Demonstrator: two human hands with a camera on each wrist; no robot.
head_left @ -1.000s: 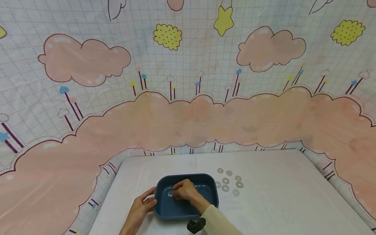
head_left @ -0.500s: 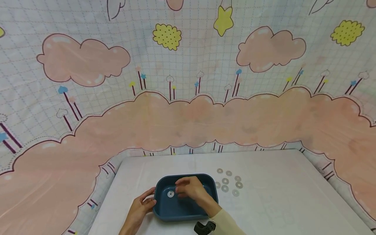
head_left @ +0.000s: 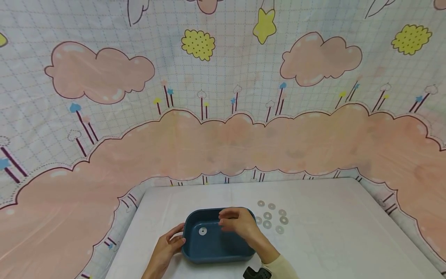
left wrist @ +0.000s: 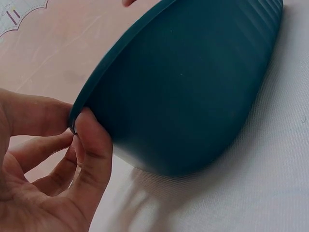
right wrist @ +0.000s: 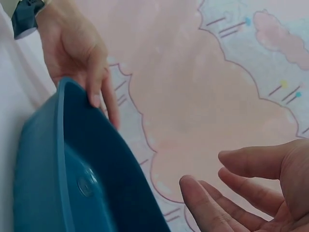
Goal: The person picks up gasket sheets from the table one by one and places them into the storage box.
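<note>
A dark blue rectangular tray stands on the white tabletop. My left hand pinches its left rim between thumb and fingers, as the left wrist view also shows on the tray's wall. One flat pale ring like a washer lies on the tray floor, toward the left; the right wrist view shows the ring too. Over the tray's right part hovers my right hand, fingers parted from the thumb and holding nothing, partly hiding the right rim.
Several similar flat rings lie scattered on the tabletop just right of the tray. A patterned cloth with clouds hangs behind the table. A black device is strapped at my right wrist.
My right hand has let go of the ring on the tray floor, risen and moved right toward the tray's right side. The left hand and the tray have stayed put.
</note>
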